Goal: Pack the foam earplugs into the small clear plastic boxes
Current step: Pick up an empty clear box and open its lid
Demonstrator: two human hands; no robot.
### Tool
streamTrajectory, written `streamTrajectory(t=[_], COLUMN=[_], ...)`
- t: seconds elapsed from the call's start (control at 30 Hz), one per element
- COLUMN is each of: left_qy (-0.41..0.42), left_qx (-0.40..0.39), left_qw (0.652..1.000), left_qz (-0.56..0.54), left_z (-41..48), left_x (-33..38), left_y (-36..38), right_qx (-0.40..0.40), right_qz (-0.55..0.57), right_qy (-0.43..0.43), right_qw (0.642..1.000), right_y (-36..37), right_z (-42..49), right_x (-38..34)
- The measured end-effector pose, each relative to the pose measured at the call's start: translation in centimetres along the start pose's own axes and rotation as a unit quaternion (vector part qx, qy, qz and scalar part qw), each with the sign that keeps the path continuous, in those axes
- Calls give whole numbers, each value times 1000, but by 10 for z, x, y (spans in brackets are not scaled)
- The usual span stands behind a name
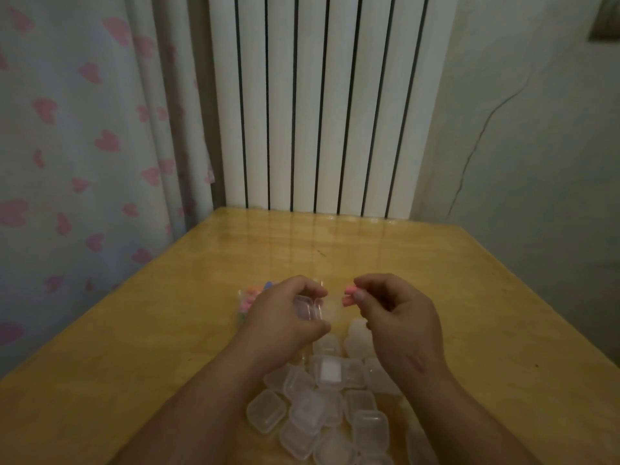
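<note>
Head view: both hands are up over the wooden table point(161, 330), close together, not touching. The left hand point(285, 313) has its fingers and thumb curled round a small clear plastic box point(307, 307), which it holds off the tabletop with the mouth turned toward the other hand. Whether the lid is open is too blurred to say.

The right hand point(399, 317) pinches pink foam earplugs point(349, 294) at the fingertips. Two pink stubs show, one above the other. Their long axis lies roughly level and the free ends point left, straight at the box, just short of it.

Behind the left hand, partly hidden, lies a clear bag of coloured earplugs point(250, 297), flat on the table. Nearer the person, under and between the forearms, sits a heap of clear boxes point(322, 407), jumbled and tilted every which way, lids apparently closed.

At the far table edge stands a white ribbed radiator point(318, 112). A curtain with pink hearts point(84, 129) hangs to the left, and on the right is a pale wall point(520, 146) with a thin dark crack running down it.
</note>
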State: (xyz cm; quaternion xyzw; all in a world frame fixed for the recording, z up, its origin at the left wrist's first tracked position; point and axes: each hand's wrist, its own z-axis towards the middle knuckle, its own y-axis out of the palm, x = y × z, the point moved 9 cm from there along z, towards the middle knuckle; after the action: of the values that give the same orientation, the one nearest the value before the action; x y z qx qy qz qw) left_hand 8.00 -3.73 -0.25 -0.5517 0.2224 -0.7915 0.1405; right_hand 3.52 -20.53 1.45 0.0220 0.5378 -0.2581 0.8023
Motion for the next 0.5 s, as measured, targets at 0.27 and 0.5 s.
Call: streamTrajectory(t=[0.27,0.5], left_qy=[-10,-38], left_qx=[-12,-44], left_qw=[999,989], left_qz=[-40,-139], left_z=[0,0], left_x=[-2,-8], left_y=[4,9], right_qx=[-41,-25], right_qz=[-33,-178], right_qy=[-8,-72], right_qw=[999,981], right_y=[16,14], right_z=[-2,-3], right_x=[7,-6])
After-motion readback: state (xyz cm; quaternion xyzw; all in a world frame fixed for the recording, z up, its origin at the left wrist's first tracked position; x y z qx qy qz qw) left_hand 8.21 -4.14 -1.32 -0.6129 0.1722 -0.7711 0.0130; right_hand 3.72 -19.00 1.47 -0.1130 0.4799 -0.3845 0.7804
